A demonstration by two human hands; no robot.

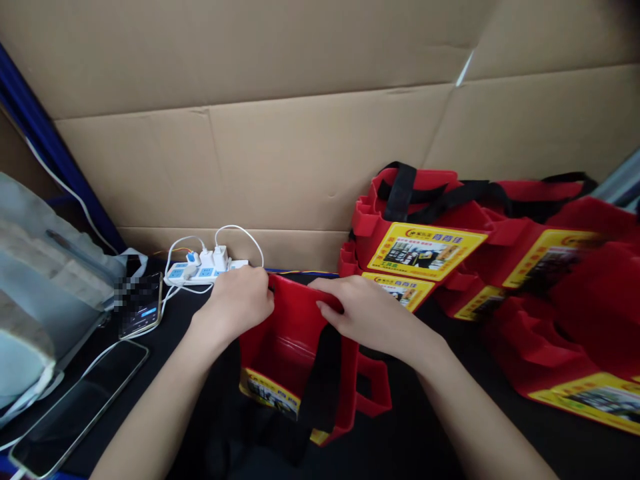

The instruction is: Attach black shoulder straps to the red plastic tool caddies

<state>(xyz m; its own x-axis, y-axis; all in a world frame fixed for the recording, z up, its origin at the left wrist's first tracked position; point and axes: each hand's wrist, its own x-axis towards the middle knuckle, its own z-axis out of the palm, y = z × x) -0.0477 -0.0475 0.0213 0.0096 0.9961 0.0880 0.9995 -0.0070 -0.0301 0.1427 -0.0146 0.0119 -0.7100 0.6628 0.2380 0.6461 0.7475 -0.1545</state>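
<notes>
Both your hands pinch the red bag's (295,353) top edge: left hand (240,300) at its left corner, right hand (365,310) mid-rim. Bag sits just in front of the power strip (200,272); tugging backward could snag those cables.

left hand (239,298) + right hand (361,312) grip red bag (290,347) top edge | bag pile (500,267) right | power strip (203,270) behind
</notes>
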